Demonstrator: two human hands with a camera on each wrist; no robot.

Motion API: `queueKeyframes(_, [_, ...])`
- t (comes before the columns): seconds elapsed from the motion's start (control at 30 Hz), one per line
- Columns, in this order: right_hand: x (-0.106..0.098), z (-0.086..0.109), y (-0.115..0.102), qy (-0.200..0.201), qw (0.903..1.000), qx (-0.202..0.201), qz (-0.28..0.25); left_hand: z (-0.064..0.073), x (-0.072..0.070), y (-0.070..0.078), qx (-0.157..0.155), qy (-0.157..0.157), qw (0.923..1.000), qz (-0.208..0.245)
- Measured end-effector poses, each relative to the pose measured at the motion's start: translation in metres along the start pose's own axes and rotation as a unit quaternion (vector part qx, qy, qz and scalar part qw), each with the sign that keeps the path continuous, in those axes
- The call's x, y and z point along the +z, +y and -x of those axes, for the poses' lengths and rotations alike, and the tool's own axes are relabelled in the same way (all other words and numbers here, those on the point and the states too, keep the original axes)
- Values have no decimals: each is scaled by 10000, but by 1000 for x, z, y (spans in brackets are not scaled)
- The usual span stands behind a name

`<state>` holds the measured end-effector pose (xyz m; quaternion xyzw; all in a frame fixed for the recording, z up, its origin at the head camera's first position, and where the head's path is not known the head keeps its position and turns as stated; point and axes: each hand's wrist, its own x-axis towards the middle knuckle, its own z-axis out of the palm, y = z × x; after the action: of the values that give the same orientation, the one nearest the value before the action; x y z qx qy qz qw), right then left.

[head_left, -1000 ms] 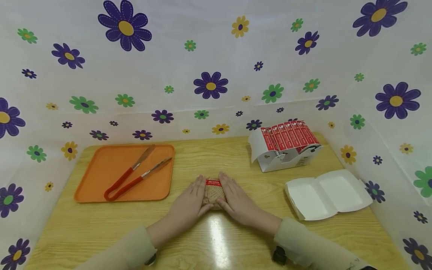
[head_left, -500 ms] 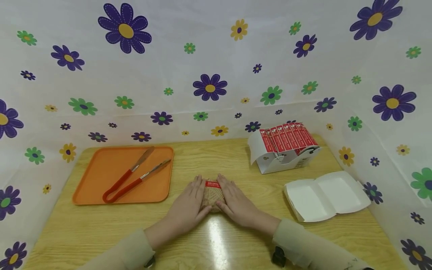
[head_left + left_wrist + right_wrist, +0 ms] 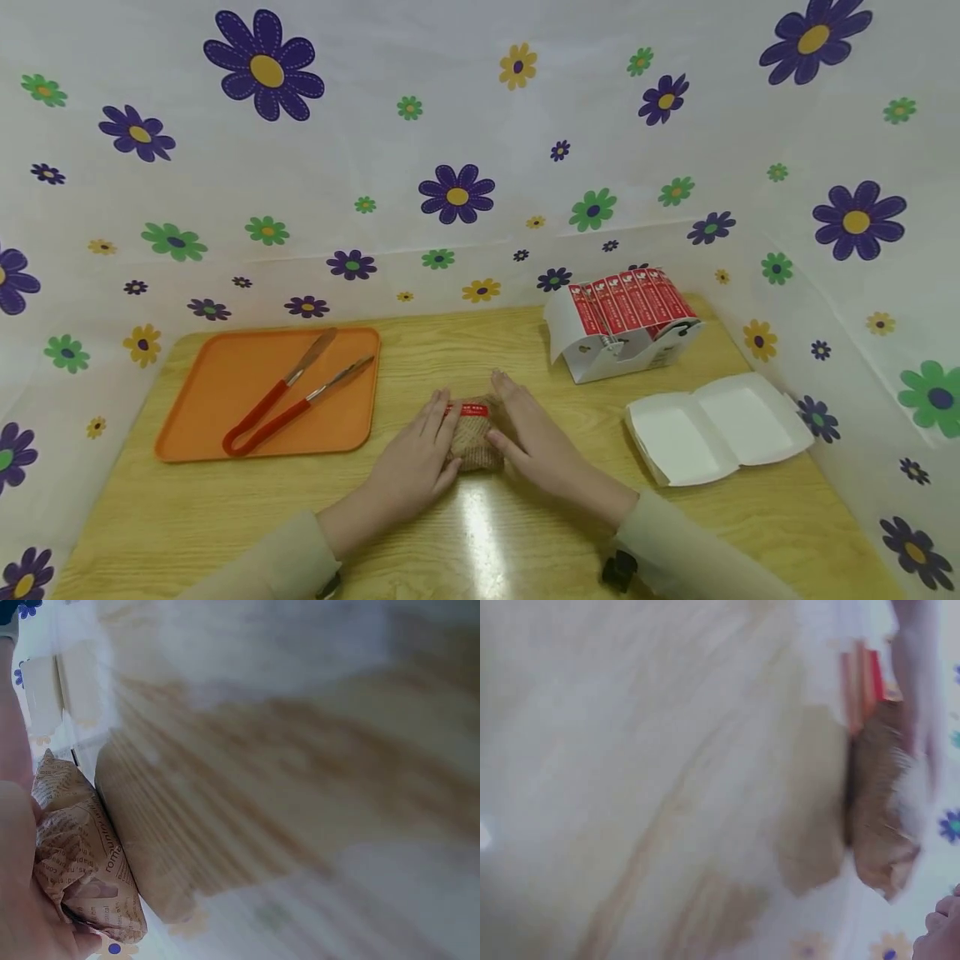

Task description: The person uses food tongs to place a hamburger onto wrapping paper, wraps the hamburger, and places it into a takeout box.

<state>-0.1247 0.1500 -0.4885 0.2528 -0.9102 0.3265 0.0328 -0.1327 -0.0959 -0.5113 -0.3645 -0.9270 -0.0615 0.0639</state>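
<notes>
A bundle [image 3: 474,440] wrapped in brown newsprint-patterned paper with a red label strip lies on the wooden table between the two hands. My left hand [image 3: 411,463] rests along its left side, fingers extended, fingertips beside the red strip. In the left wrist view, the paper bundle [image 3: 79,855] shows folds and printed letters beside the left hand [image 3: 19,877]. My right hand [image 3: 543,446] is at the bundle's right side, fingers extended, with the thumb tip at the paper. In the right wrist view the bundle [image 3: 881,810] is blurred, with the right hand [image 3: 941,930] apart from it.
An orange tray [image 3: 187,417] at the left bears red-handled tongs [image 3: 266,417]. A white box [image 3: 592,362] of red-labelled packets stands at the back right. Right of the hands lies an opened white clamshell container [image 3: 720,429]. A flowered cloth [image 3: 337,192] hangs behind the table.
My right hand has shifted slightly right, its fingers loosening from the bundle's side. The left hand stays on the paper. The head view has turned slightly.
</notes>
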Motion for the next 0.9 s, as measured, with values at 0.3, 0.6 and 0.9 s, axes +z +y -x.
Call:
queueKeyframes(0.3, [-54, 46, 5, 1662, 9712, 822, -1499, 4, 0, -3, 143, 56, 9990, -414])
queueKeyframes(0.6, [-93, 93, 18, 3370, 8772, 1317, -3156, 5, -1, -3, 181, 128, 9989, -411])
queueKeyframes(0.9, [-108, 129, 37, 4619, 7588, 2580, -3799, 2, 0, -2, 236, 196, 9989, -363])
